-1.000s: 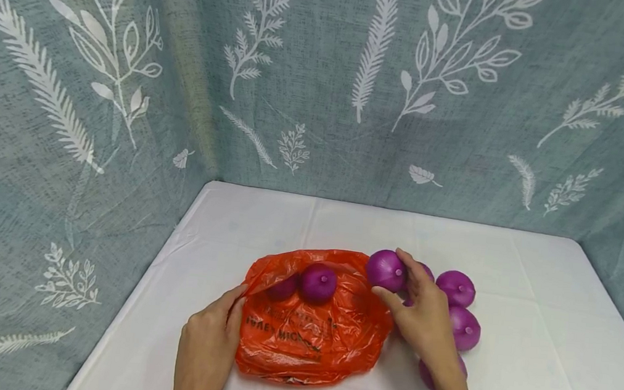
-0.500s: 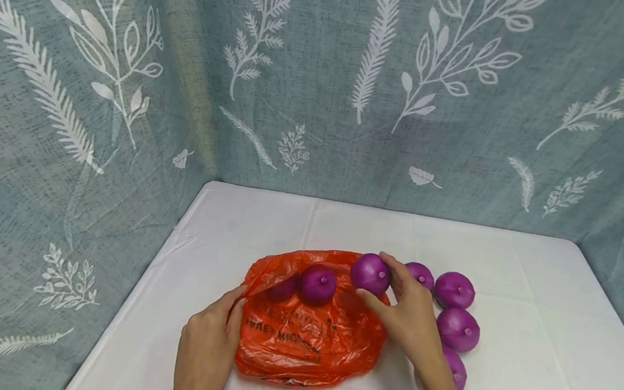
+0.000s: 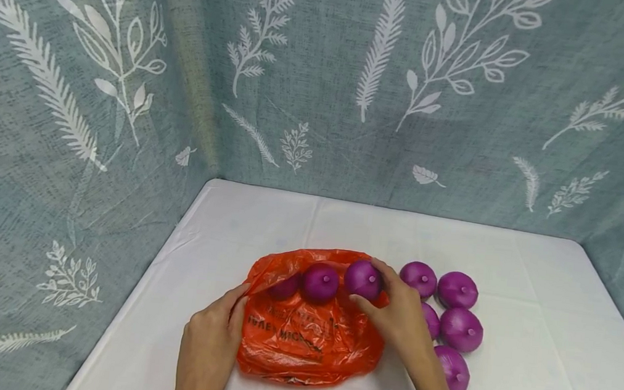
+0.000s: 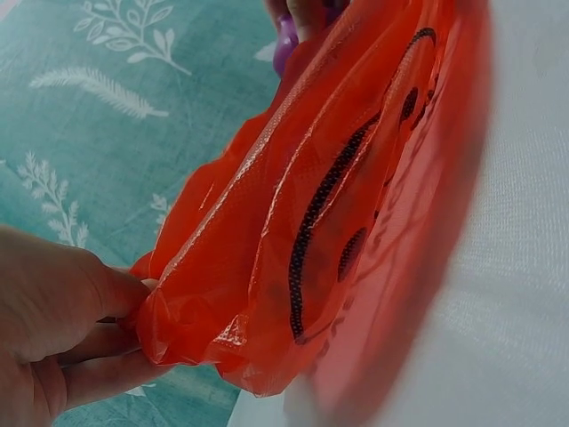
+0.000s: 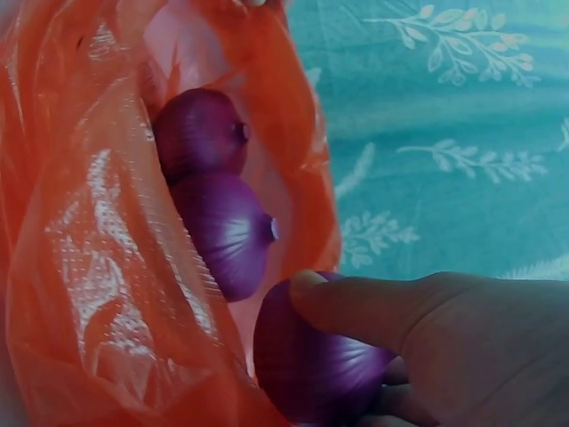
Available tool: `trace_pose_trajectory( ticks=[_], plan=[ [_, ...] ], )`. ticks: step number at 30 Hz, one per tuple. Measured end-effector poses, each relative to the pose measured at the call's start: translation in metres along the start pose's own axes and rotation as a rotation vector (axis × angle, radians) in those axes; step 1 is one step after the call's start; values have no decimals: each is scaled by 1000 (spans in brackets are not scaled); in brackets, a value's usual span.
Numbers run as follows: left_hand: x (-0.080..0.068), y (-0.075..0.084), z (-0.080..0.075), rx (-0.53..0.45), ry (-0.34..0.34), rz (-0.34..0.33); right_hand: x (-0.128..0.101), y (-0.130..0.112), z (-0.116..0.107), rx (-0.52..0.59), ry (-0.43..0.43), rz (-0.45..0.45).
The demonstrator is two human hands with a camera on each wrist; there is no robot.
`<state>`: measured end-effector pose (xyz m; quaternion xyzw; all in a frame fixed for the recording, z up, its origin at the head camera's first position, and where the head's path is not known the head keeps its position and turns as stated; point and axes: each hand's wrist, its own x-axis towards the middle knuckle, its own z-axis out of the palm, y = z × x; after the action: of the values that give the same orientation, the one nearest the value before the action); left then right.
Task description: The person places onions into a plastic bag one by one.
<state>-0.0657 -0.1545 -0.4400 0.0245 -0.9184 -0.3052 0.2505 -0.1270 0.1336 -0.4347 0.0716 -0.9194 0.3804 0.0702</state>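
Note:
A red-orange plastic bag [image 3: 299, 336] with dark print lies on the table, its mouth gaping toward the back. My left hand [image 3: 210, 341] pinches the bag's left rim between thumb and fingers, as the left wrist view also shows. Inside the mouth sit two purple onions, one onion [image 3: 320, 282] in full sight and another onion [image 5: 203, 133] partly behind the plastic in the head view. My right hand [image 3: 402, 314] grips a third onion [image 3: 363, 279] at the right end of the bag's opening. In the right wrist view the thumb lies across that held onion [image 5: 311, 365].
To the right of the bag several more purple onions stand grouped, among them a back onion [image 3: 457, 289] and a front onion [image 3: 452, 371]. They rest on a white cloth-covered table [image 3: 535, 314]. A teal curtain [image 3: 320, 96] with white leaf patterns hangs behind and at the sides.
My right hand has carried its onion leftward and lower, from beside the grouped onions into the bag's opening. My left hand keeps its pinch on the rim.

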Motion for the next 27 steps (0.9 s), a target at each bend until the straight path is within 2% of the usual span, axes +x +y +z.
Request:
trace_pose_trajectory(
  ticks=[7,27],
  plan=[
    [-1,-1,-1,-16,-3,5,-1,-2,9,-47,-35,29],
    [-2,0,-1,-15,-3,-2,-1,1,23,-107,-75,20]
  ],
)
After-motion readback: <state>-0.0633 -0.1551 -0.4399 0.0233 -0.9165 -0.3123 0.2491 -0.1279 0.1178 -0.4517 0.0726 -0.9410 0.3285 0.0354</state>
